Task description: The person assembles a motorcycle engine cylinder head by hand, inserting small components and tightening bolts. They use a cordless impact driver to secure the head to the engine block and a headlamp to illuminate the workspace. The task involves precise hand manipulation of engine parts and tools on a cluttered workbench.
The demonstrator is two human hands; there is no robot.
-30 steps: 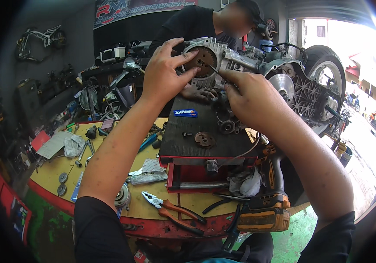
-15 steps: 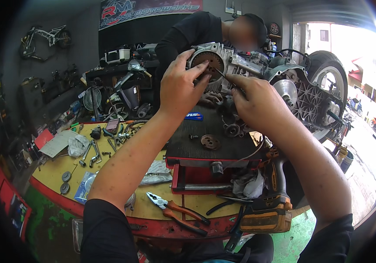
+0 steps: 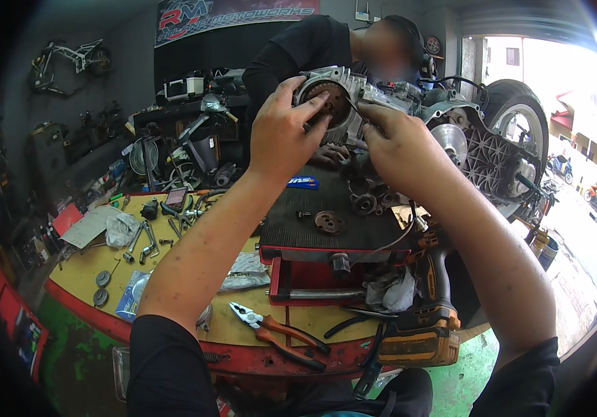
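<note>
At the engine (image 3: 384, 101), my left hand (image 3: 281, 135) has its fingers spread over a dark, toothed round gear (image 3: 340, 104) set in a circular opening of the metal housing. Thumb and fingertips press on the gear's face and the opening's rim. My right hand (image 3: 401, 144) pinches a thin, dark pointed tool (image 3: 352, 104), whose tip reaches the gear's right edge; most of its handle is hidden by the fingers. Below, on the black ribbed mat, lie a small round plate with holes (image 3: 330, 222) and a bolt (image 3: 303, 214).
Another person (image 3: 312, 48) leans in behind the engine, a hand (image 3: 331, 154) under it. Pliers (image 3: 277, 333) and a cordless drill (image 3: 427, 333) lie near the front edge. Wrenches and sockets (image 3: 149, 240) cover the yellow table's left. A wheel (image 3: 521, 125) stands right.
The tool's tip has shifted slightly up along the gear's right side. The gear looks turned or tilted a little under my left fingers. The whole view has shifted slightly.
</note>
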